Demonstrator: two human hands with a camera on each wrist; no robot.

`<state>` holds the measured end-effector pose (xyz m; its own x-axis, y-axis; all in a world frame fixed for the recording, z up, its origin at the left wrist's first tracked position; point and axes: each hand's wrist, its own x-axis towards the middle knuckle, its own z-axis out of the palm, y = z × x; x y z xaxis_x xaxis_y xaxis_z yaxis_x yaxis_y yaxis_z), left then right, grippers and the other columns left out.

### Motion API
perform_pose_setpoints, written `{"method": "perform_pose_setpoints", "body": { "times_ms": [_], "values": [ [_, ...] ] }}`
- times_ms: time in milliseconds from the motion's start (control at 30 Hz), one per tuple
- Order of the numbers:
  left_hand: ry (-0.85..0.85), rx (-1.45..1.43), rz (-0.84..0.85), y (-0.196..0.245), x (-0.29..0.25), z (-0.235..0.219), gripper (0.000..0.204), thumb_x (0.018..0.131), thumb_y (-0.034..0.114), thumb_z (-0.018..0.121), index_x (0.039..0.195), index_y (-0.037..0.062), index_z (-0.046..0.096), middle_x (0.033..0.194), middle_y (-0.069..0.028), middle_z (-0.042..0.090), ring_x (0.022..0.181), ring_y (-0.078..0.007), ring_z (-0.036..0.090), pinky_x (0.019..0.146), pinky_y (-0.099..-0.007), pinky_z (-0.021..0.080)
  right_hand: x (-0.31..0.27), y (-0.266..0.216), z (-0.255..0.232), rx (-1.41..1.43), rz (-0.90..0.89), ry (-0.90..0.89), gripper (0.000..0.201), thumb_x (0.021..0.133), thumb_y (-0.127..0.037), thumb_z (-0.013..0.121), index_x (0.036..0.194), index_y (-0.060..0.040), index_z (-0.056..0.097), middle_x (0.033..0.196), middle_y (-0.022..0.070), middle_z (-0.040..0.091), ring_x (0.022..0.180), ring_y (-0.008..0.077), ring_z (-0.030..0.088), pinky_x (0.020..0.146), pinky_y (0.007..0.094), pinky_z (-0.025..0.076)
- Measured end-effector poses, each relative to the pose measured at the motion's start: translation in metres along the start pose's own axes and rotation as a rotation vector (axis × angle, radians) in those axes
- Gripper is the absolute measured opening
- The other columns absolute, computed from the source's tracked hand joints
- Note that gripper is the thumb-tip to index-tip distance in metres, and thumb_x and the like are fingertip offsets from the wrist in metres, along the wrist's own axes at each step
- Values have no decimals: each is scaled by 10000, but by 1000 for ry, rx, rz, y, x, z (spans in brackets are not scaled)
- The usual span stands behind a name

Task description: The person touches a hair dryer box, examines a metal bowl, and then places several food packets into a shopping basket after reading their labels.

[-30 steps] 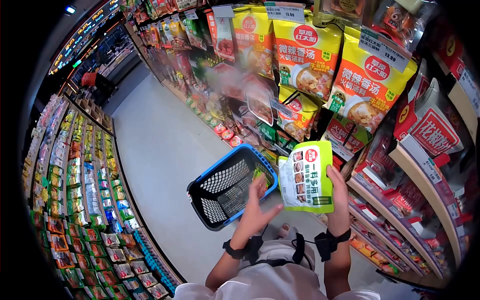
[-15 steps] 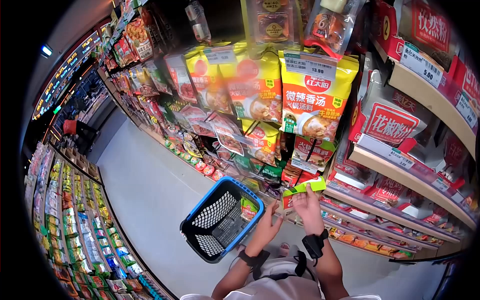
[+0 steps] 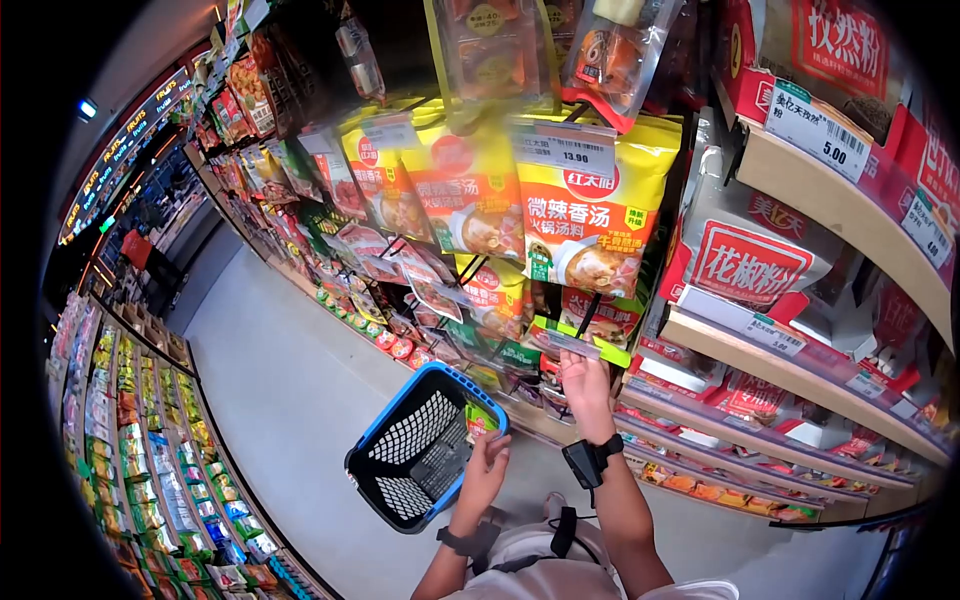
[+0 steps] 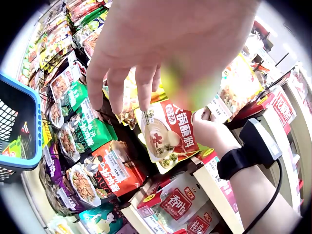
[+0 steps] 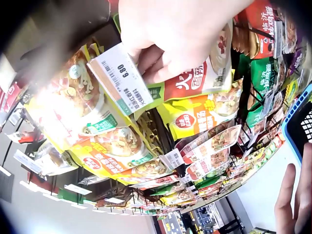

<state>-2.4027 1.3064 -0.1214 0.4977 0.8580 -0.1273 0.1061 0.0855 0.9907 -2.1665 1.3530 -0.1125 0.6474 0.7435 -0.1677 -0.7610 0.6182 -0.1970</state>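
My right hand (image 3: 585, 385) is at a shelf hook and pinches the top edge of a hot-pot dipping sauce packet (image 4: 165, 129), red and cream with green edging. In the right wrist view its fingers are beside a 6.80 price tag (image 5: 119, 78), which covers part of the packet (image 5: 195, 80). My left hand (image 3: 482, 475) holds nothing, and its fingers are loosely extended, overlapping the near right rim of a blue-rimmed black basket (image 3: 375, 410) in the head view. A small green and red packet (image 3: 480, 420) lies inside the basket.
Yellow and orange soup-base bags (image 3: 590, 210) hang just above my right hand. To the right, curved wooden shelves (image 3: 800, 185) with price strips jut toward me. Another stocked shelf (image 3: 140, 440) runs along the left, across a grey floor aisle (image 3: 270, 320). A person (image 3: 145, 260) is far down it.
My right hand has carried the sauce packet from in front of me to the hook on the shelf. My left hand has moved lower, toward the basket's rim. The view has shifted toward the right-hand shelves.
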Motion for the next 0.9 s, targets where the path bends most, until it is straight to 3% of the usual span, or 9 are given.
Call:
{"method": "perform_pose_setpoints", "body": {
  "times_ms": [167,267,300,433,533,667,767,867,900],
  "values": [
    [56,24,-26,4,-9,-6,347,932,62,507,1262,15,412,1195,-146,593,1111,-169,552,928,-268,415,-2,0,-6,20,20,-128,146,908,-85,589,1034,-24,548,1029,81,592,1013,232,597,957,418,496],
    [41,45,-72,9,-15,-8,333,948,60,470,1269,9,398,1215,-122,581,1007,-100,540,815,-208,437,-3,-2,-1,20,50,-42,133,913,-74,575,1026,-9,547,1006,83,588,1055,263,593,967,430,494],
    [36,12,-84,10,-17,-7,327,951,66,468,1265,3,398,1204,-121,587,974,-85,540,778,-185,434,-4,-2,1,-4,28,-127,123,937,-86,531,1021,2,544,1106,141,587,1122,298,567,982,435,484],
    [4,27,-53,-3,-19,-7,318,957,57,456,1260,-15,395,1203,-128,586,1067,-118,535,901,-230,416,-3,-5,6,-55,85,-136,173,971,-116,449,1017,19,547,1266,290,500,1173,332,531,998,423,469],
    [19,3,-39,-7,-21,-6,324,945,62,490,1256,20,407,1195,-108,597,882,-50,528,729,-175,421,-8,-7,3,23,77,-145,173,961,-114,458,1004,22,554,1237,282,525,1180,348,522,1010,428,456],
    [28,-35,-57,-9,-24,-8,323,940,46,495,1252,23,411,1206,-89,595,879,-43,517,727,-159,407,-9,-14,-1,104,169,-135,156,945,-117,477,1001,8,552,1248,256,527,1186,352,514,1006,447,452],
    [10,-18,-45,-26,-22,-17,294,962,108,469,1247,51,425,1222,-83,589,959,-85,543,807,-212,422,-8,-25,4,109,294,-90,129,932,-103,507,1007,-11,555,1220,227,552,1143,340,542,949,453,492],
    [66,-260,-333,-12,-24,-18,280,979,189,434,1240,87,440,1235,-86,583,1055,-156,556,899,-310,423,-8,-44,12,239,493,-84,138,935,-107,507,1039,-19,531,1232,203,546,1168,345,519,990,493,449],
    [71,-249,-352,-19,-23,-19,286,980,240,409,1232,111,450,1242,-92,580,1104,-220,556,942,-392,416,-13,-49,23,167,507,-66,140,935,-106,510,1044,-20,518,1245,195,538,1187,349,500,1010,509,422]
  ]
}}
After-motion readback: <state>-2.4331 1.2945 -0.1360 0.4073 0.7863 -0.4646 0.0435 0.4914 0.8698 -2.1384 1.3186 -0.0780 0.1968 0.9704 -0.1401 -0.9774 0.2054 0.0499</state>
